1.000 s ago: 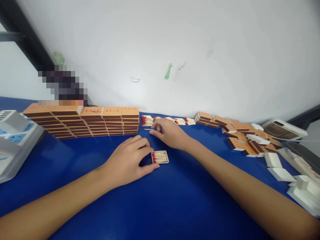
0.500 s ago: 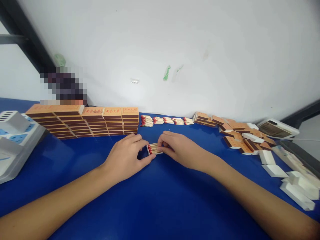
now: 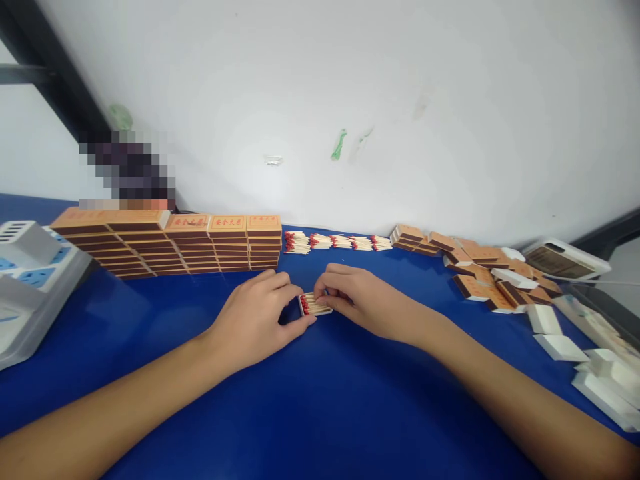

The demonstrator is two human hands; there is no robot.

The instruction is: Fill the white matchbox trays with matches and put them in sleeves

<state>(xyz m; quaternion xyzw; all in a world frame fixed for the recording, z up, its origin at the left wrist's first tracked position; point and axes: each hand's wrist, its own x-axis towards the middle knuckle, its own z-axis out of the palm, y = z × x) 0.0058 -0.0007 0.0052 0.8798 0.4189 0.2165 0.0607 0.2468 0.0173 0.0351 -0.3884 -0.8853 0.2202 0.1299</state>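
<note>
A small white matchbox tray (image 3: 301, 307) lies on the blue table, filled with red-tipped matches (image 3: 311, 303) whose heads face left. My left hand (image 3: 260, 303) grips the tray's left end, the thumb at the near side and the index finger at the far side. Over the tray's right end, my right hand (image 3: 353, 297) has its thumb and fingertips pinched together on the matches. Its fingers hide part of that end. Behind the tray, several bundles of loose matches (image 3: 331, 241) lie in a row.
Stacked matchboxes (image 3: 215, 247) form a wall at the back left, beside a power strip (image 3: 45, 293). On the right lie scattered matchbox sleeves (image 3: 480, 267), white trays (image 3: 560, 347) and a phone (image 3: 565, 259). A white wall (image 3: 400, 100) bounds the back.
The whole view has shifted slightly, so things appear a little further right. Both hands stay at the tray, with the right fingers still on the matches.
</note>
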